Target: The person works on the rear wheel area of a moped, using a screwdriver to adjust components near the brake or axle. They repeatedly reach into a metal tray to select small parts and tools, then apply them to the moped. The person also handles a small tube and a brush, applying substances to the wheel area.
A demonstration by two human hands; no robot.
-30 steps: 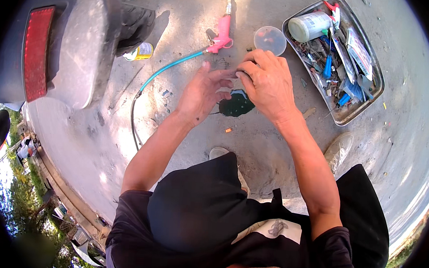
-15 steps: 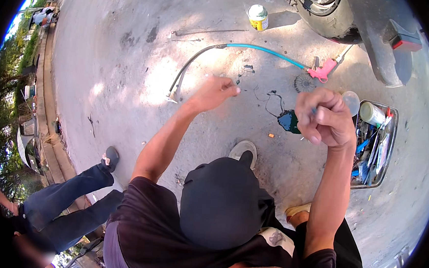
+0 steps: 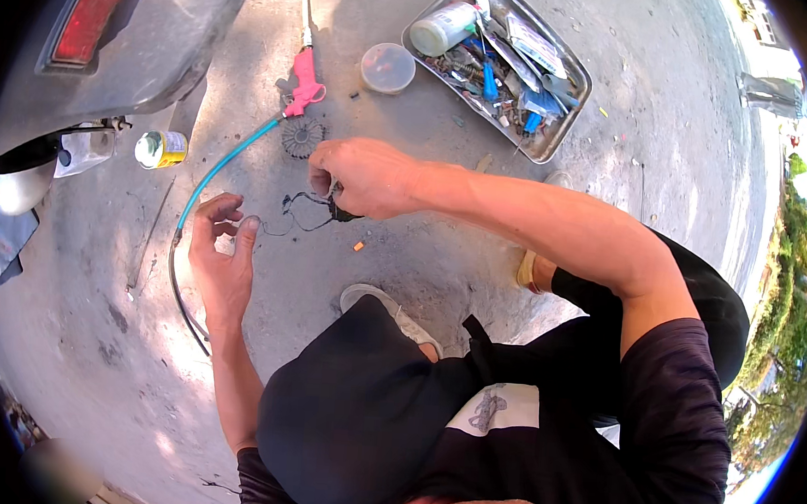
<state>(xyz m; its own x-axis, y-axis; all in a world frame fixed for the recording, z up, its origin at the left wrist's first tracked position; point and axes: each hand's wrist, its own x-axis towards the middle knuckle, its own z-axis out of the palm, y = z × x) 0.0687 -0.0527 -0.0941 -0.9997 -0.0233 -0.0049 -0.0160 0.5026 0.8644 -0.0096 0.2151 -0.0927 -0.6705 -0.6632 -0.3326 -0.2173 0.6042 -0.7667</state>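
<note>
My left hand hovers above the ground beside a blue-and-black hose. Its fingers are bent, with a gap to the thumb; I see nothing held. To its right, my right hand points down with the fingers pinched together. Something dark shows at the fingertips, too hidden to name. Just below that hand lies a dark patch or piece, partly covered, with thin black wire-like strands trailing left. A round ribbed grey disc lies on the ground just beyond the right hand.
A pink air gun is on the hose's far end. Beside it stand a clear round tub and a metal tray of tools and a white jar. A yellow-white can stands near the vehicle body at far left.
My view has swung right, so the ground things appear turned and further left. My right hand has come down from raised to over the dark patch; the left has its thumb further from the fingers.
</note>
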